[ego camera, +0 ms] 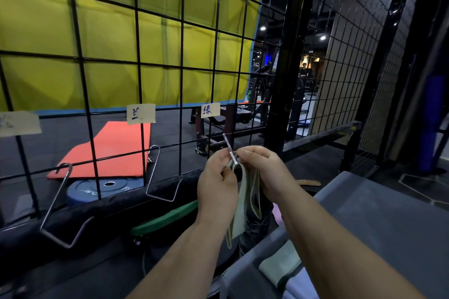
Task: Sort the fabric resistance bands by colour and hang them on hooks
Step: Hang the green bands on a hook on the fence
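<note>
1. Pale green fabric resistance band (245, 201) hangs as a loose loop in the lower middle of the head view. Its top edge is gathered at the tip of a flat silver metal hook (228, 145) that juts from the black wire grid panel (136, 60).
2. On its left, the left hand (217, 182) has its fingers curled in, with thumb and forefinger pinching the band's top edge beside the hook's tip.
3. From the right, the right hand (262, 167) meets it, fingers likewise curled and pinching the band at the hook. Whether they also touch the metal cannot be told.
4. Above that hook a small paper label (210, 110) with a handwritten character sits on the grid, and a second paper label (141, 113) sits at centre.
5. Two more hooks hang further left: a bent silver wire hook (160, 177) below the second label, and a larger wire hook (60, 204) at lower left.
6. At lower right, a grey container (257, 250) holds a folded pale green band (279, 267), with lilac fabric (301, 286) beside it.
7. Behind the grid lie an orange mat (109, 150) and a blue weight plate (104, 187), with a yellow padded wall (104, 31) beyond.
</note>
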Motion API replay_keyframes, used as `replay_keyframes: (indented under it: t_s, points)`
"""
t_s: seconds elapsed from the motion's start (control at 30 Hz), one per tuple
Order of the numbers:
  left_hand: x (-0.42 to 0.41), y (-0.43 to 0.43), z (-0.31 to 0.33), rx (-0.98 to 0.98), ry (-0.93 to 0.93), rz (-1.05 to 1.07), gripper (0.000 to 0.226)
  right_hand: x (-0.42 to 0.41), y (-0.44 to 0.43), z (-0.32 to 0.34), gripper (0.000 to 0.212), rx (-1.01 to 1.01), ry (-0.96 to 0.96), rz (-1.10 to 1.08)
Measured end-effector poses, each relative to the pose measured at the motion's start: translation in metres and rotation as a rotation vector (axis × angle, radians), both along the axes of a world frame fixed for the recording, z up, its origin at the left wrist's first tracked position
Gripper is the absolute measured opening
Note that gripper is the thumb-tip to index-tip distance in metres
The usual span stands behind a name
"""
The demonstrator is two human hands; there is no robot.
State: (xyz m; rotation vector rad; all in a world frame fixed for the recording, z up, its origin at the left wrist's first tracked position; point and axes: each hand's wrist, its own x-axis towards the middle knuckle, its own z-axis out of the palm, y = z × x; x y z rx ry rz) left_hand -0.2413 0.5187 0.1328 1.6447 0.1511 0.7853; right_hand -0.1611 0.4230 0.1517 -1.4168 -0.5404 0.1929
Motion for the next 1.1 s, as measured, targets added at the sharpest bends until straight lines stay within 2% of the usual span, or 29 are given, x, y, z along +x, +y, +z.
replay_keyframes:
  t_s: [0.13,0.23,0.37,0.43,0.5,0.6,0.67,0.9,1.03,1.1]
  points:
    - [0.002,-0.002,-0.004,-0.132,-0.039,-0.082,0.041,-0.002,0.001,-0.001,0.033,0.060,0.066,0.022]
    - [0.004,0.000,-0.004,-0.234,-0.064,-0.136,0.033,-0.005,-0.001,-0.001,0.028,0.066,0.074,0.044]
    - [0.006,0.001,-0.006,-0.246,-0.101,-0.110,0.027,-0.008,-0.005,-0.003,0.021,0.013,0.019,0.041]
    - [0.006,0.000,-0.007,-0.231,-0.112,-0.104,0.030,-0.008,-0.004,-0.005,0.013,-0.010,-0.035,-0.011]
    - [0.006,-0.001,-0.008,-0.231,-0.119,-0.107,0.027,-0.008,-0.005,-0.008,0.009,-0.093,-0.172,-0.103]
    - [0.006,-0.001,-0.008,-0.229,-0.118,-0.126,0.029,-0.007,-0.006,-0.009,0.011,-0.252,-0.386,-0.237]
    - [0.007,-0.001,-0.009,-0.235,-0.122,-0.131,0.024,-0.008,-0.007,-0.007,0.015,-0.313,-0.430,-0.251]
    - [0.004,-0.002,-0.009,-0.236,-0.168,-0.205,0.031,-0.009,-0.012,-0.005,0.026,-0.334,-0.329,-0.166]
    - [0.006,-0.001,-0.012,-0.209,-0.162,-0.187,0.051,-0.008,-0.012,-0.005,0.044,-0.278,-0.195,-0.083]
    - [0.007,-0.001,-0.013,-0.213,-0.154,-0.176,0.052,-0.006,-0.011,-0.005,0.046,-0.295,-0.141,-0.093]
